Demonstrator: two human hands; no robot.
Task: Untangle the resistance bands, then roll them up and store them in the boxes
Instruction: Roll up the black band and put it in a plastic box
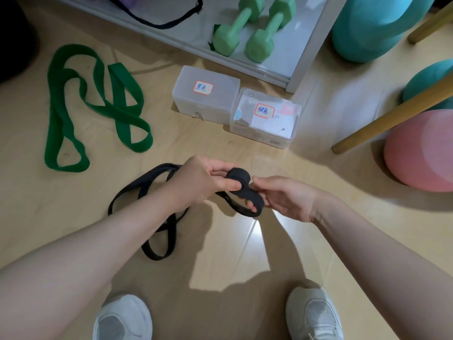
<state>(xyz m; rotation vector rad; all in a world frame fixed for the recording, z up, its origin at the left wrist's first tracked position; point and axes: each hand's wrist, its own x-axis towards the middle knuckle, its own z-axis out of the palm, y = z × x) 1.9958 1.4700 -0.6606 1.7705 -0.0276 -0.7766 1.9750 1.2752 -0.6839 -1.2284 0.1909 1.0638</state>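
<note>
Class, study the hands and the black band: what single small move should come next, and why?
Probably another turn of the roll. The left hand pinches a small rolled start of the black band, the right hand holds the strip beside it, and most of the band trails loose on the floor. Both boxes look closed, so storing comes later.

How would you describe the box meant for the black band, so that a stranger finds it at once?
Start at the grey shelf holding two green dumbbells. On the wooden floor just before it sit two plastic boxes side by side. The wanted one is the left, frosted box, labelled 黑色; its clear neighbour reads 绿色.
</note>
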